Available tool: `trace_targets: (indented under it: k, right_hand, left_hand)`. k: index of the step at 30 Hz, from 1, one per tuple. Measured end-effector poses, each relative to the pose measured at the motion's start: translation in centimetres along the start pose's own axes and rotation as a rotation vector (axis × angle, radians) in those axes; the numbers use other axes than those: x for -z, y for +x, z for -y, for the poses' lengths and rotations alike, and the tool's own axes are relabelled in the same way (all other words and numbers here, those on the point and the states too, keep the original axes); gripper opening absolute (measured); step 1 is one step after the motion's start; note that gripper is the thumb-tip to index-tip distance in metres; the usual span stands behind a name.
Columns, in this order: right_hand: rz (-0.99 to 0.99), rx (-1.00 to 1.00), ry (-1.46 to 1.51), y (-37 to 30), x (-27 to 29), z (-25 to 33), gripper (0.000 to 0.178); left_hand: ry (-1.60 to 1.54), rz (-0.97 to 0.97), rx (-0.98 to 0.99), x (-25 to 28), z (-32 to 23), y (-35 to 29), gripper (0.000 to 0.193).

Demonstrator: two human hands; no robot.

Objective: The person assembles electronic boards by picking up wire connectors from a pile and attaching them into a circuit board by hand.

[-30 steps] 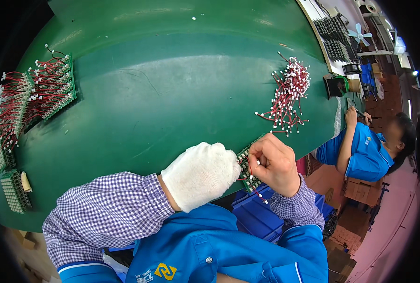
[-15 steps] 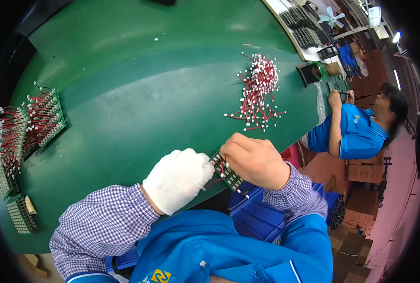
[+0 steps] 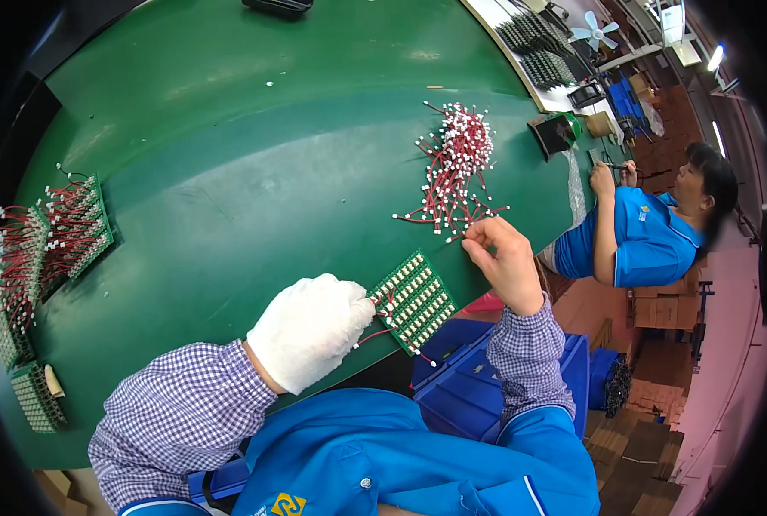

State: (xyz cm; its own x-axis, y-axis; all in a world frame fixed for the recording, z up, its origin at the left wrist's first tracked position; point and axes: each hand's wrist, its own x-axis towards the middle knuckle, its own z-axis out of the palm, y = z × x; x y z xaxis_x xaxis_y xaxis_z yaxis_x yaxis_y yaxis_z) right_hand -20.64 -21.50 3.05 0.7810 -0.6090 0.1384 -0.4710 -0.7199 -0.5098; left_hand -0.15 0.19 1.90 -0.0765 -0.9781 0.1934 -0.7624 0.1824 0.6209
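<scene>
My left hand (image 3: 310, 334), in a white glove, is closed on the left edge of a green circuit board (image 3: 415, 301). Rows of small white connectors cover the board, and a few short red wires hang from its left and lower side. My bare right hand (image 3: 505, 261) is beyond the board's right side, thumb and forefinger pinched on a red wire with white plugs (image 3: 452, 239). This wire lies at the near edge of a loose pile of similar red wires (image 3: 461, 163).
At the far left stand several boards bristling with red wires (image 3: 78, 224), with bare boards (image 3: 35, 400) nearer. Blue bins (image 3: 469, 387) sit below the table edge. A co-worker (image 3: 659, 224) is at the right, beside a black and green container (image 3: 557, 133).
My right hand has left the board and moved up and right to the wire pile, uncovering the board. The board now lies flatter to view, still in my left hand. The view has shifted slightly.
</scene>
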Motion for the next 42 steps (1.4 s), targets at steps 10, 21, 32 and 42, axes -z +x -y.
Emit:
trace_targets:
  k: [10, 21, 32, 42]
  right_hand:
    - [0.149, -0.338, 0.133, -0.3, 1.8, 1.0, 0.017]
    - [-0.125, 0.025, -0.315, -0.4, 0.6, 0.8, 0.017]
    - [-0.029, -0.380, 0.702, -1.2, -0.8, 1.3, 0.013]
    - [-0.074, -0.253, 0.544, -2.2, -1.9, 1.7, 0.015]
  left_hand:
    - [0.006, 0.016, 0.016, -0.2, 0.2, -0.1, 0.004]
    - [0.037, 0.097, 0.018, -0.1, 0.1, 0.1, 0.005]
    - [-0.028, -0.071, -0.036, -1.0, 0.6, 0.0, 0.013]
    - [-0.054, -0.100, -0.043, -1.2, 0.6, -0.1, 0.013]
